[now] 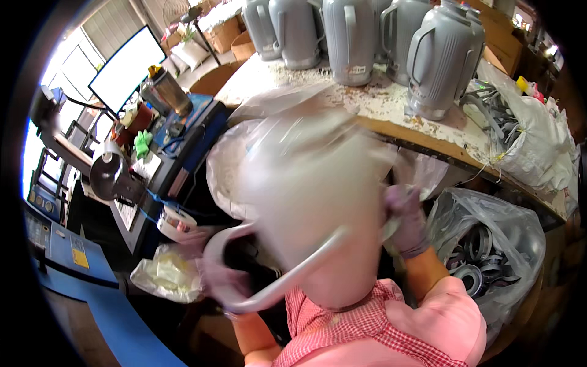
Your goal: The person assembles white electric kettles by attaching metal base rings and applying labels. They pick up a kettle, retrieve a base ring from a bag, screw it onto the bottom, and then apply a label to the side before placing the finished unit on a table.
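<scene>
A large grey pitcher (318, 208) shaped like a vacuum jug fills the middle, close in front of my chest, tilted and blurred by motion. Its long handle loops out at the lower left. My left hand (220, 275), in a purple glove, is beside and partly behind that handle; its fingers are smeared. On the jug's right side, my right hand (406, 223) in a purple glove is closed against it, its fingertips partly hidden. Several similar grey jugs (443, 64) stand upright on the worn white table (391, 104) ahead.
An open clear bag (498, 214) of dark and grey rings sits at right, below a white sack (541, 144) of grey parts. To the left are a blue machine (79, 251), a workbench with a monitor (128, 70), a tape roll (176, 223) and a small plastic bag (168, 275).
</scene>
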